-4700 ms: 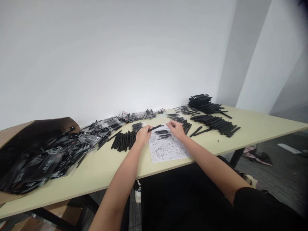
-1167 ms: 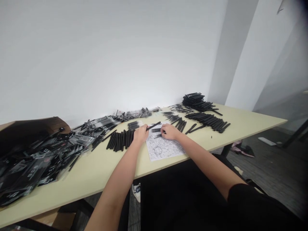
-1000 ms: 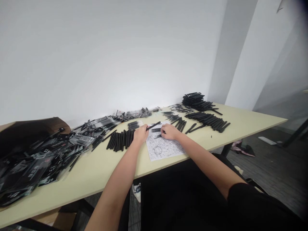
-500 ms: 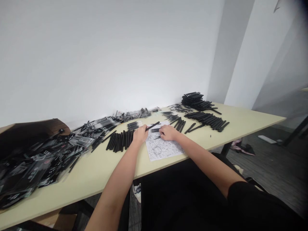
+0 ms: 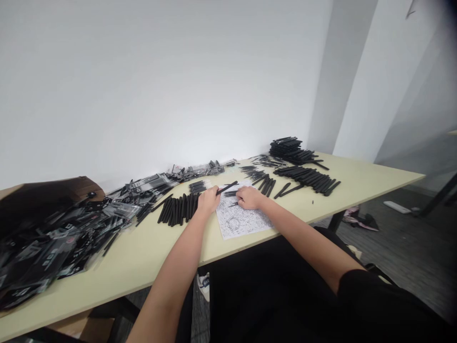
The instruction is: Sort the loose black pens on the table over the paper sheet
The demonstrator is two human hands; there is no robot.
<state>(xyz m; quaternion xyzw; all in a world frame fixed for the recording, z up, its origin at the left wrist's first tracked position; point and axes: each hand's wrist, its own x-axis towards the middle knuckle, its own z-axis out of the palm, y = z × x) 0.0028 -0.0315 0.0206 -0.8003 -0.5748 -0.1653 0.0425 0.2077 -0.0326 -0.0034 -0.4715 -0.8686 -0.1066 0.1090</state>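
Note:
My left hand (image 5: 208,201) is closed around a black pen (image 5: 227,187), which points up and to the right from the fingers. Just right of it, my right hand (image 5: 250,197) rests over a scribble-covered sheet of paper (image 5: 233,226), its fingers curled together. From those fingers pokes a thin dark stick (image 5: 233,205), like a pen refill; the rest of it is hidden. Several thin dark pieces (image 5: 230,193) lie on the sheet between the hands. A row of thick black pens (image 5: 174,210) lies close beside my left hand.
Plastic packets (image 5: 71,238) and an open brown box (image 5: 53,193) crowd the table's left side. Slim refills (image 5: 197,186) lie behind my left hand. At right are more black pens (image 5: 310,179) and a stacked pile (image 5: 285,147). The table (image 5: 374,178) meets the wall behind.

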